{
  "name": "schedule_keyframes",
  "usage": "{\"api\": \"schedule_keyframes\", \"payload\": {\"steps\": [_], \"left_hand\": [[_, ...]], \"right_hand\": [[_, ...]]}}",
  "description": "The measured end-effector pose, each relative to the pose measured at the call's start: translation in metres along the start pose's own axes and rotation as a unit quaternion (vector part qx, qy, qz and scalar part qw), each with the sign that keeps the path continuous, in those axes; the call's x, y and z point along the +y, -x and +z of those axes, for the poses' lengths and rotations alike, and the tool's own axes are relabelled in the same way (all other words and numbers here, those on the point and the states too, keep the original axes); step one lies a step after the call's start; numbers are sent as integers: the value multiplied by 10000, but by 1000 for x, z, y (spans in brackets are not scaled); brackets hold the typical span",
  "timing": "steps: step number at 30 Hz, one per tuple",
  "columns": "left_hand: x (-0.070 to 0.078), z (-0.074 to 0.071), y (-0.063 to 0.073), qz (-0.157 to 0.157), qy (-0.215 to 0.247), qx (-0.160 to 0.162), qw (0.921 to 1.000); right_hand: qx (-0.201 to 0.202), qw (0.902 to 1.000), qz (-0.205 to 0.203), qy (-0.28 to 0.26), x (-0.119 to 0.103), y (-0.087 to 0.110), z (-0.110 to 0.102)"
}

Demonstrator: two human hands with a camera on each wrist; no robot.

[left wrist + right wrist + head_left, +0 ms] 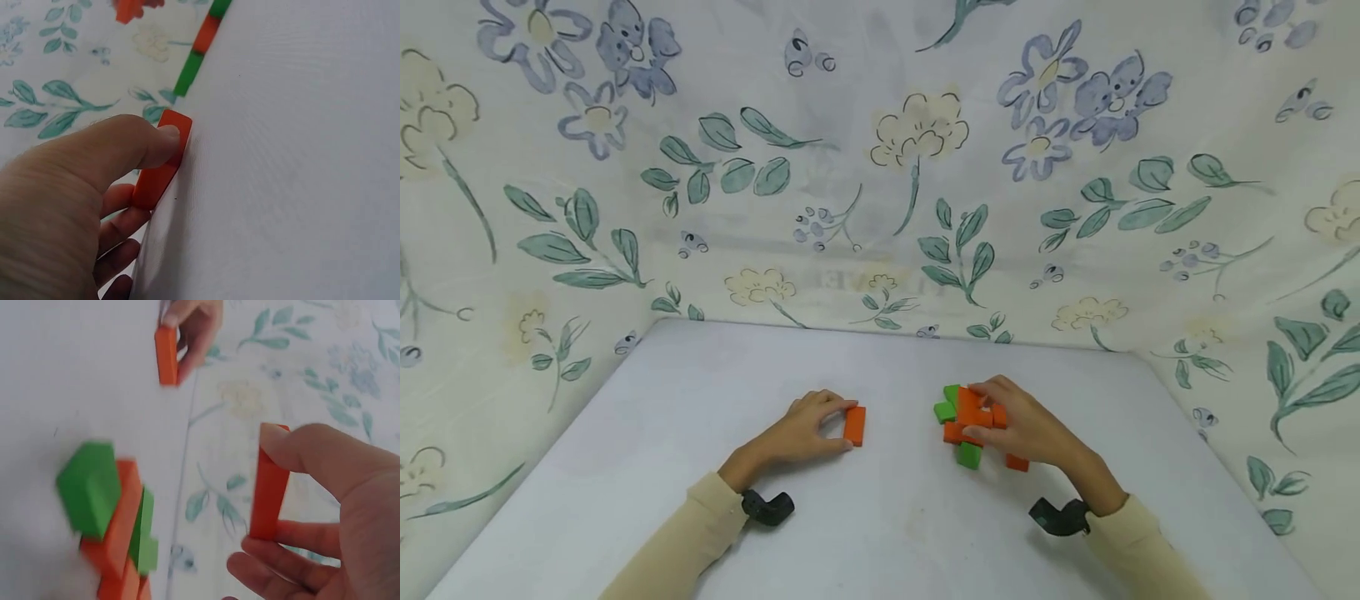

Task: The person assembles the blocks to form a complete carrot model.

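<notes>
My left hand (808,427) pinches an orange block (855,426) by its two ends, thumb at the near end and fingers at the far one. In the left wrist view this orange block (156,172) lies at the white tabletop. My right hand (1026,423) pinches a second orange block (970,405) between thumb and fingers. The right wrist view shows that block (269,494) raised off the table. Below it sits a small pile of blocks, among them a green block (90,487) and an orange block (119,525). The hand partly hides the pile in the head view.
A single orange block (1017,462) lies at the near right of the pile. The white table (880,517) ends at a flower-patterned cloth (850,208) behind and at both sides. A black wrist camera (767,508) is worn on each arm.
</notes>
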State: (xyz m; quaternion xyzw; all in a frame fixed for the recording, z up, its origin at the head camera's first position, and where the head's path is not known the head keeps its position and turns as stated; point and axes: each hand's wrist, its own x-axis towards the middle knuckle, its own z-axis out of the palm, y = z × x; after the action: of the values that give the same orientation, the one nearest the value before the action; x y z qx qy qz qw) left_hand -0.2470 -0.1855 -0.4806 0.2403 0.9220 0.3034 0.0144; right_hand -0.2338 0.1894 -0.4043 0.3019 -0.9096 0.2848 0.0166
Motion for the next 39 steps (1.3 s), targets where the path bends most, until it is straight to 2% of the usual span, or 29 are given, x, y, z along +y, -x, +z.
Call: {"api": "schedule_keyframes", "payload": {"steps": [6, 12, 16, 19, 23, 30, 39], "left_hand": [[-2, 1, -4, 135, -151, 168, 9997], [0, 1, -5, -22, -62, 160, 9999], [2, 1, -3, -7, -13, 117, 9999], [3, 2, -3, 156, -79, 162, 9997], [4, 2, -4, 318, -195, 138, 9992], [2, 1, -4, 366, -416, 192, 9983], [2, 0, 0, 117, 23, 184, 9998]], "right_hand": [[62, 9995, -292, -57, -20, -34, 28], [-400, 9991, -145, -7, -32, -63, 67], [-621, 9980, -72, 43, -36, -73, 90], [-603, 9973, -119, 395, -35, -75, 101], [-439, 9964, -234, 690, -32, -74, 108], [-349, 9978, -294, 483, -33, -74, 109], [-468, 9980, -165, 403, -33, -73, 112]]}}
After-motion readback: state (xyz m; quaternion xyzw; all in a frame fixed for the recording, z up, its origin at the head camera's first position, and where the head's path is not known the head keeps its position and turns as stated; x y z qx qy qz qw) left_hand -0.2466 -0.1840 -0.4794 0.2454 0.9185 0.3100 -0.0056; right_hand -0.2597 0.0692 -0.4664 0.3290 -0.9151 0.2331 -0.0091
